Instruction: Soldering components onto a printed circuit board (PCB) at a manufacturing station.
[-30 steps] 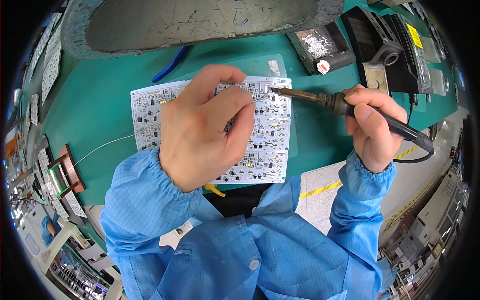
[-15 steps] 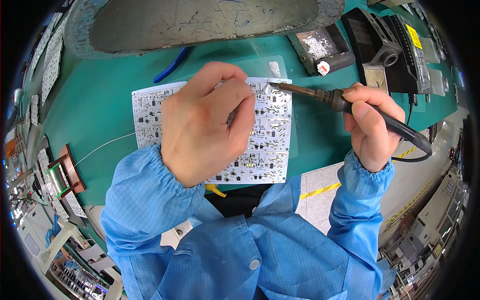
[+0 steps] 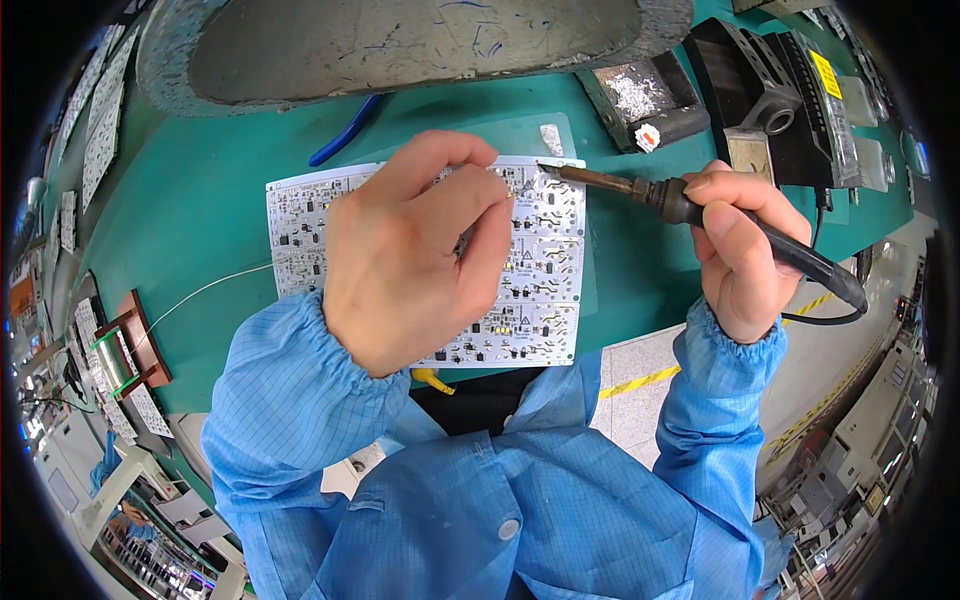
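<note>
A white circuit board panel [image 3: 548,262] dotted with small black parts lies flat on the green mat. Over its left and middle portion my left hand [image 3: 415,250] is curled with fingers closed on thin solder wire [image 3: 205,296]. That wire trails left to a spool on a brown stand [image 3: 146,340]; its end at my fingertips is hard to make out. My right hand [image 3: 745,250] grips a soldering iron [image 3: 672,200] by its black handle. The iron's tip points left at the board's upper right part; whether it touches cannot be told.
A large grey scuffed object [image 3: 430,50] overhangs the far side. Beneath it rests a blue-handled tool [image 3: 345,131]. Far right are a dark tray [image 3: 680,122] with white bits, a black iron holder [image 3: 745,85] and clear bottles [image 3: 873,165]. The green table [image 3: 200,200] extends leftward.
Both hands stay almost in place. The iron's tip and the left fingertips appear slightly farther apart, and the board sits a touch farther right in the picture.
</note>
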Motion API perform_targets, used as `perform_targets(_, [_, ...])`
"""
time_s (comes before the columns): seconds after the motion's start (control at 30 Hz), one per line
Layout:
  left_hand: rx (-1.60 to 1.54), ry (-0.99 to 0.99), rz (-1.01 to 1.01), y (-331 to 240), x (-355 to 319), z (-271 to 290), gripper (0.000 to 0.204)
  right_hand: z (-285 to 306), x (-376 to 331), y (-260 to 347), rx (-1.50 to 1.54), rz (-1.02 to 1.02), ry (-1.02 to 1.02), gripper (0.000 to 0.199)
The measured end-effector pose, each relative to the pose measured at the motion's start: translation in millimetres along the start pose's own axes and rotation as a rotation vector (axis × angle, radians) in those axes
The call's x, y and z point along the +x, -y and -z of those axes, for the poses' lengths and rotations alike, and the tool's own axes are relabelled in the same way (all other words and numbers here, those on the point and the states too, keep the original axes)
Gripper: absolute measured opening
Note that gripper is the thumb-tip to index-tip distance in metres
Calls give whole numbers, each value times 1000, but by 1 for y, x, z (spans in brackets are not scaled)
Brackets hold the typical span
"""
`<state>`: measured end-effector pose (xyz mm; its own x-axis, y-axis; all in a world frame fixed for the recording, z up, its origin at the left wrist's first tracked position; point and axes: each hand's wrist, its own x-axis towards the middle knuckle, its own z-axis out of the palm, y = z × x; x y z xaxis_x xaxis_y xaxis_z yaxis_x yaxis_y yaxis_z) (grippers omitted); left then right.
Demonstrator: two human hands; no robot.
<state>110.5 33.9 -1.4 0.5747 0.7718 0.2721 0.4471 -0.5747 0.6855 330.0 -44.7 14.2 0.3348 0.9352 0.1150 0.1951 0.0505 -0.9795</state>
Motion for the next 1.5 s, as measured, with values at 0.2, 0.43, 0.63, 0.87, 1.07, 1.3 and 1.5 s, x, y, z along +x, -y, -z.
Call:
perform_targets(0.2, [-18,28,36,-3,-3,4,9,-2,-13,-2,53,74,-107,18])
perform_targets(0.43, [22,23,-6,-3,-2,2,7,-1,-33,-34,-657,406,-147,31])
perform_targets(0.63, [25,34,-23,-4,-2,-2,6,0,-43,-13,-328,488,-98,23])
perform_targets(0.87, [26,29,-26,-5,0,-6,7,-13,-39,-2,-346,545,-16,17])
perform_targets(1.07, [35,33,-4,-7,0,-8,7,-17,-37,-2,-345,559,-21,16])
perform_targets(1.3, [51,12,-31,-6,0,-11,8,-22,-38,1,-393,573,-30,15])
perform_targets(1.5, [42,12,-40,-5,-1,-10,7,-32,-39,10,-465,603,-63,11])
